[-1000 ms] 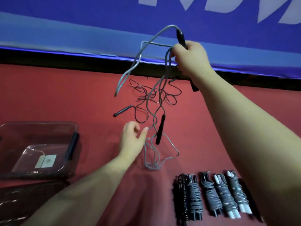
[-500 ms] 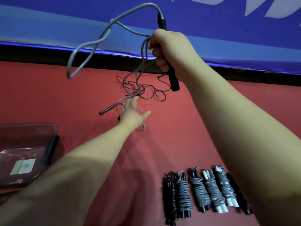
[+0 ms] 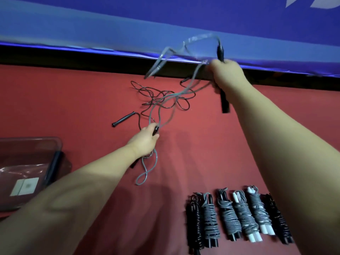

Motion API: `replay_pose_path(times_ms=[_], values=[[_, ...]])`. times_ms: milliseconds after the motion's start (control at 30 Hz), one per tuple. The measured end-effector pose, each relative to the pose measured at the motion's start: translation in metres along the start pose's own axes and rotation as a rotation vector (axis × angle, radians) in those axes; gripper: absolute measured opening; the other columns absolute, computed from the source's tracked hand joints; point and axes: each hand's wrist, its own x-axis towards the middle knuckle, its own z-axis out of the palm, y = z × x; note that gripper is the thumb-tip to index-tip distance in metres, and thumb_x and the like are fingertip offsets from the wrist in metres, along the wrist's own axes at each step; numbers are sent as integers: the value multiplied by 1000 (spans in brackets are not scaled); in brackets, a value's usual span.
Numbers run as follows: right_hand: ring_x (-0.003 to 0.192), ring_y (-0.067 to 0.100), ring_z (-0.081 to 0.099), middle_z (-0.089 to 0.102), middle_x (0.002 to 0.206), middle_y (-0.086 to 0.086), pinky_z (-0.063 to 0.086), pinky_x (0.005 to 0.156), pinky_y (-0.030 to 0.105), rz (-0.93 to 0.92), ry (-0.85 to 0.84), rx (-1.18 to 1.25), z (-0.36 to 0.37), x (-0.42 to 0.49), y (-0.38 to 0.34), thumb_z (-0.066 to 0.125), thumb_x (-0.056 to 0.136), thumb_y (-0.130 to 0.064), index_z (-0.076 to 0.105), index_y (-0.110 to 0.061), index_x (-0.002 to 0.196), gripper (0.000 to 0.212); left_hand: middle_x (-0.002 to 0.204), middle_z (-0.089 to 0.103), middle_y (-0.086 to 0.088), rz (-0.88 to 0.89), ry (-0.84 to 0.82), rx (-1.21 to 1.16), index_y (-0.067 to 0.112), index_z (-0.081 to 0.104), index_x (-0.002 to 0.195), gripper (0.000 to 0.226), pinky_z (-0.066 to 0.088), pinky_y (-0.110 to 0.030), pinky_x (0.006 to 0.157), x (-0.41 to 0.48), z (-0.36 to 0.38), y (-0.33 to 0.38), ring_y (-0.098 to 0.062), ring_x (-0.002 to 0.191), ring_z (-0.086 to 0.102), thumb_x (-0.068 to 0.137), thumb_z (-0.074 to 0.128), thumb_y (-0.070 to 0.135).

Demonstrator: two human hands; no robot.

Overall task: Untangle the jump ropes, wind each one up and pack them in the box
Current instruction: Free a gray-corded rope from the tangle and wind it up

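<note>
Head view: right hand (image 3: pixel 227 75) is up by the blue banner (image 3: pixel 110 24). Its fingers are wrapped tight round one black handle (image 3: pixel 224 103) of the grey jump rope (image 3: pixel 166 99), and the handle sticks out above and below the fist. Left hand (image 3: pixel 145 141) is lower, fingers curled round the second handle (image 3: pixel 156 130), with a grey loop hanging under it. Grey cord spans between the hands. Black jump rope (image 3: pixel 161 94) lies tangled on the red mat (image 3: pixel 202 144). Wound bundles (image 3: pixel 239 218) sit in a row, near right. Clear box (image 3: pixel 46 139) is at the left edge, well apart.

Box (image 3: pixel 31 139) left, wound ropes (image 3: pixel 244 218) near right, tangled rope (image 3: pixel 161 98) behind them, all on the mat (image 3: pixel 73 107)
</note>
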Motion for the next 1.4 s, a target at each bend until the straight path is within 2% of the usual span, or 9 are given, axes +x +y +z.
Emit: replay_pose_path(times_ms=[100, 200, 333, 500, 600, 933, 1133, 1267, 1400], values=[[67, 29, 56, 55, 99, 19, 48, 75, 35, 250, -8, -390, -1, 11, 60, 48, 90, -32, 57, -7, 97, 27, 139, 32, -11, -13, -102, 11, 18, 38, 139, 40, 53, -36, 82, -22, -6, -6, -32, 102, 57, 100, 41, 22], [51, 23, 41, 43, 66, 13, 39, 55, 33, 471, -35, -52, -2, -8, 95, 43, 97, -12, 45, -6, 85, 13, 111, 47, -6, -132, -325, -72, 17, 51, 117, 20, 53, -34, 65, -49, -20, -6, -22, 81, 56, 100, 40, 16], [51, 15, 32, 39, 66, 6, 31, 36, 13, 602, -1, 502, -10, -29, 99, 27, 96, -4, 38, -11, 73, 27, 65, 60, -5, -357, -517, -562, 10, 48, 90, 19, 31, -15, 34, -83, -52, 5, -7, 36, 41, 100, 32, 6], [55, 8, 41, 47, 64, -2, 37, 47, 16, 403, -340, 602, -6, -87, 30, 39, 99, -20, 57, -13, 76, 30, 88, 71, -19, -416, -389, -1287, 1, 53, 97, 18, 57, -27, 54, -115, -94, 35, -23, 64, 69, 99, 37, 8], [47, 5, 30, 35, 53, -6, 25, 45, 16, 374, -569, 555, 7, -129, 5, 47, 95, -20, 59, -17, 73, 25, 104, 66, -24, -378, -382, -1268, -1, 54, 107, 23, 54, -53, 75, -131, -101, 52, -38, 92, 64, 100, 36, 10], [46, 10, 38, 56, 65, 2, 23, 42, 19, 5, -548, 54, 8, -180, -5, 54, 93, -30, 53, -16, 69, 28, 82, 72, -12, -191, -442, -1124, 7, 63, 82, 33, 49, -37, 86, -160, -106, 71, -24, 80, 69, 100, 37, 15], [48, 12, 31, 36, 53, -1, 24, 40, 17, -156, -414, -231, 5, -175, 1, 56, 90, -45, 54, -17, 60, 40, 72, 67, -8, -143, -371, -965, 7, 59, 101, 20, 53, -30, 59, -152, -89, 68, -17, 61, 66, 101, 40, 15], [70, 19, 52, 57, 71, 3, 40, 66, 27, -280, -369, -453, 3, -164, 9, 44, 96, -42, 68, -16, 84, 38, 66, 58, -4, -128, -463, -932, 8, 57, 91, 22, 50, -28, 55, -150, -84, 62, -15, 56, 57, 100, 45, 24], [98, 13, 51, 55, 110, -1, 36, 78, 18, -390, -458, -314, -6, -154, 25, 54, 90, -7, 52, -17, 124, 36, 61, 51, 2, -36, -584, -781, 12, 48, 84, 13, 45, -19, 49, -155, -83, 58, -9, 52, 49, 95, 53, 16]])
